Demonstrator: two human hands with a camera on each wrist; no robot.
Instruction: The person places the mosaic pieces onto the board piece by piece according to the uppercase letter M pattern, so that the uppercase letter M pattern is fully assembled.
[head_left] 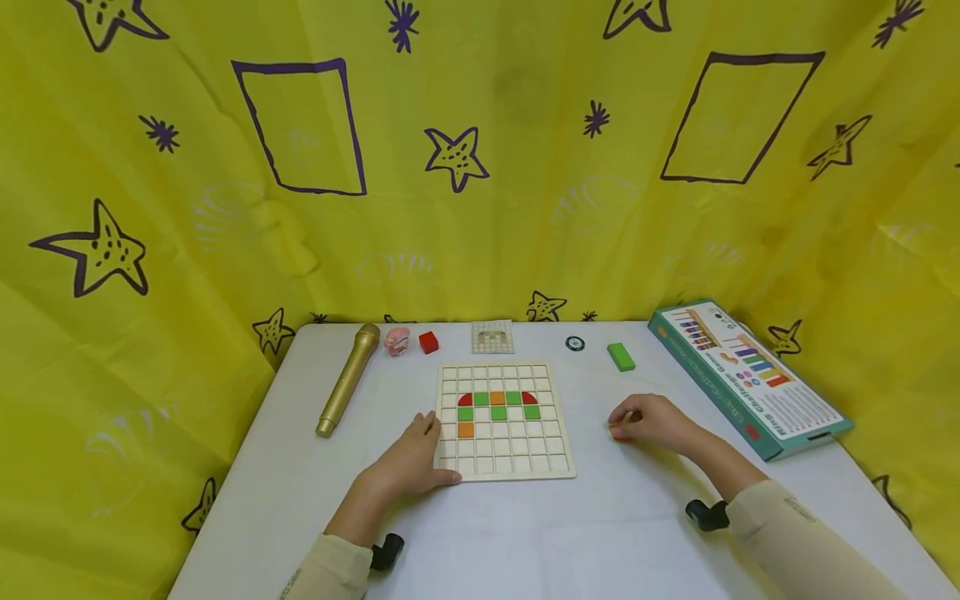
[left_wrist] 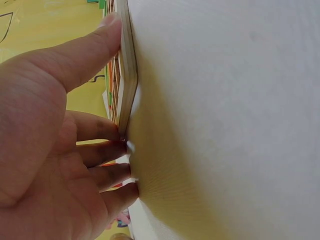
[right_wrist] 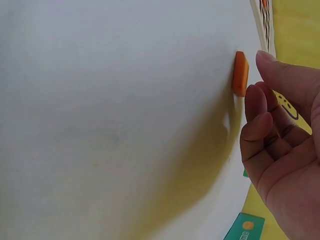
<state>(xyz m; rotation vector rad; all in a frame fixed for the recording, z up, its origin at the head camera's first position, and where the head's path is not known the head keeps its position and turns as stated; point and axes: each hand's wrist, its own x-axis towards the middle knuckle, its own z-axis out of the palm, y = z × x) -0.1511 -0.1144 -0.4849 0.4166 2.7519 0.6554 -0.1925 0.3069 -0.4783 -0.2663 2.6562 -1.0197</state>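
Left hand: the left hand (head_left: 411, 463) lies with straight fingers against the near-left corner of the square pale wooden grid board (head_left: 504, 419) — thumb along its left edge, nothing grasped.
Right hand: the right hand (head_left: 654, 422) rests on the white table (head_left: 585, 533) right of the board, fingers loosely curled, holding nothing.
Tile: the small flat orange square tile (right_wrist: 240, 73) lies on the table just beyond the right fingertips, on their board side; contact cannot be told.
Nearer hand: the right.
Board: partly filled — red, green and orange pieces in the middle rows.
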